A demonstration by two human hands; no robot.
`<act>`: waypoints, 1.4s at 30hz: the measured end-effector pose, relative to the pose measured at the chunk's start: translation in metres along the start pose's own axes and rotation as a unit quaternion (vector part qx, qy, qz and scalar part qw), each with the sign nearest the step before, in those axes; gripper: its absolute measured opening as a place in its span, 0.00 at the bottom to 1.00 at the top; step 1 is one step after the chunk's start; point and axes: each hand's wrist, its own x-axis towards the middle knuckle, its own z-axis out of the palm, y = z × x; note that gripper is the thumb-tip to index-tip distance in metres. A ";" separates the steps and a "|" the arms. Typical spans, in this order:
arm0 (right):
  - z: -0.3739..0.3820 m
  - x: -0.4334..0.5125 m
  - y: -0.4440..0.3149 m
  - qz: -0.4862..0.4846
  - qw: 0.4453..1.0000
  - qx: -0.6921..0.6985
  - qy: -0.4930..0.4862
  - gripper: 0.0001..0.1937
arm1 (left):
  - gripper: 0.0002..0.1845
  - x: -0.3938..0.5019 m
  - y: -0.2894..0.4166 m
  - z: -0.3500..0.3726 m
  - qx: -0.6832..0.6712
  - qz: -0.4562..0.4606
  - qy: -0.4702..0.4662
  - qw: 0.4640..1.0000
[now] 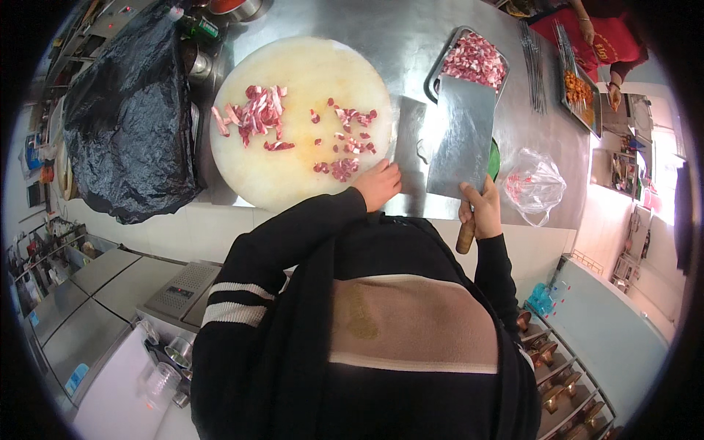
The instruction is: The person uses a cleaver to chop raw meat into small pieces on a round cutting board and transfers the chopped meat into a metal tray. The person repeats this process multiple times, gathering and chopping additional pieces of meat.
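My right hand [482, 208] grips the wooden handle of a broad cleaver [462, 137]. The blade lies flat side up, its far end covering the near part of a metal tray [430, 82] of diced meat [474, 59]. At the near right edge of a round, pale chopping board [297, 187] rests my left hand [379, 184], fingers loosely bent, with nothing seen in it. Close to those fingers is a small pile of diced meat [344, 169]. More cut bits [355, 118] are scattered farther up the board, and meat strips [258, 113] are heaped on its left.
A black plastic sheet [132, 121] covers something at left, near a green bottle [201, 26]. On the right of the steel table [412, 22] are a clear plastic bag [533, 184], metal skewers [532, 69] and a tray of orange-coated pieces [577, 91]. Another person in red [594, 38] stands there.
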 end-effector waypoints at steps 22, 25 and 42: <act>0.005 0.099 0.047 0.042 0.974 -0.143 -0.173 0.22 | 0.20 -0.051 -0.135 -0.012 -0.188 -0.334 0.227 0.895; 0.013 0.108 0.053 0.054 0.968 -0.149 -0.195 0.23 | 0.23 -0.066 -0.106 -0.015 -0.254 -0.307 0.177 0.900; 0.088 0.087 0.065 0.080 0.916 -0.172 -0.353 0.21 | 0.45 -0.019 -0.028 0.003 -0.112 -0.517 0.340 0.777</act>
